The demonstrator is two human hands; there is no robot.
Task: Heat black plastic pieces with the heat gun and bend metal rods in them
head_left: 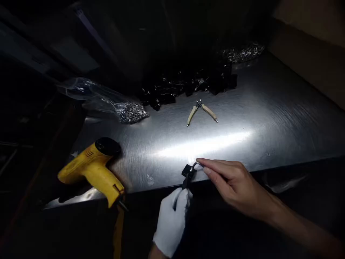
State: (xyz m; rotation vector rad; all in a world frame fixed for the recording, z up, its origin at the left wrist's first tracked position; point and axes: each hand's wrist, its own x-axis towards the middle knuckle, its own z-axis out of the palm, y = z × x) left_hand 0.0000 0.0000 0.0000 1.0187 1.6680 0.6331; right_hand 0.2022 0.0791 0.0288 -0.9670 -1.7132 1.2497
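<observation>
My left hand (pixel 171 223), in a white glove, holds a small black plastic clip (pixel 188 173) at the front edge of the steel table. My right hand (pixel 231 183) is bare and comes in from the lower right. Its thumb and forefinger pinch a thin metal loop (pixel 197 164) fixed to the top of the clip. Part of the clip's lower end is hidden by the gloved fingers. Both hands are over the table's front edge.
A yellow heat gun (pixel 91 169) lies at the left. Beige-handled pliers (pixel 201 112) lie mid-table, behind them a heap of black clips (pixel 185 86). Metal chain piles (pixel 131 112) (pixel 242 54) and a clear plastic bag (pixel 88 94) lie further back on the stainless table (pixel 269 118).
</observation>
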